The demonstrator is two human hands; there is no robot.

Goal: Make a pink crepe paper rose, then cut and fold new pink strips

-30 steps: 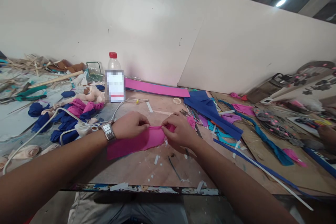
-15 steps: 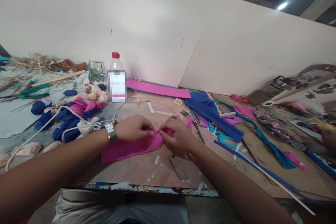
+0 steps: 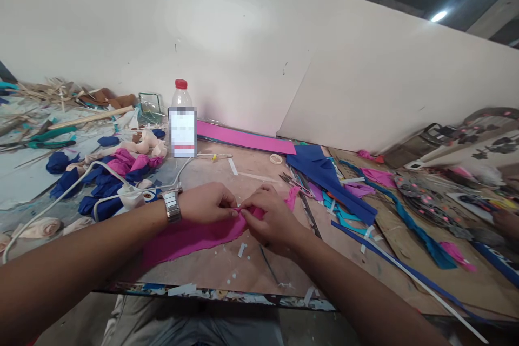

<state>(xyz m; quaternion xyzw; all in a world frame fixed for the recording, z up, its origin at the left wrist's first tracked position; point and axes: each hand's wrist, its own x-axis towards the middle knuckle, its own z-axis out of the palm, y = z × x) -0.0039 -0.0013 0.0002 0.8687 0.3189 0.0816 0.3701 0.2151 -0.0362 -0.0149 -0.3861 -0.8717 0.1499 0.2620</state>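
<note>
A strip of bright pink crepe-like paper or fabric (image 3: pixel 190 238) lies over the board, its upper edge caught between my fingertips. My left hand (image 3: pixel 208 203) pinches that edge from the left, thumb against index finger. Close beside it, almost touching, my right hand (image 3: pixel 270 216) pinches the same edge. A gathered pink end (image 3: pixel 291 197) sticks out past the right hand. The strip's near left part runs under my left forearm, which hides some of it. A metal-band watch (image 3: pixel 172 205) is on my left wrist.
Scissors (image 3: pixel 295 184) lie beyond my right hand, near folded blue strips (image 3: pixel 332 178). A red-capped bottle (image 3: pixel 181 94) stands behind a phone-like screen (image 3: pixel 182 132). Rolled blue and pink pieces (image 3: pixel 121 167), a white cable (image 3: pixel 52 211) and green-handled pliers (image 3: pixel 51 138) are leftward. Another person's hand (image 3: pixel 505 221) shows far right.
The pink strip has shifted left and toward me, and more of its gathered end shows past my right hand. Both hands still pinch it, slightly lower and closer together.
</note>
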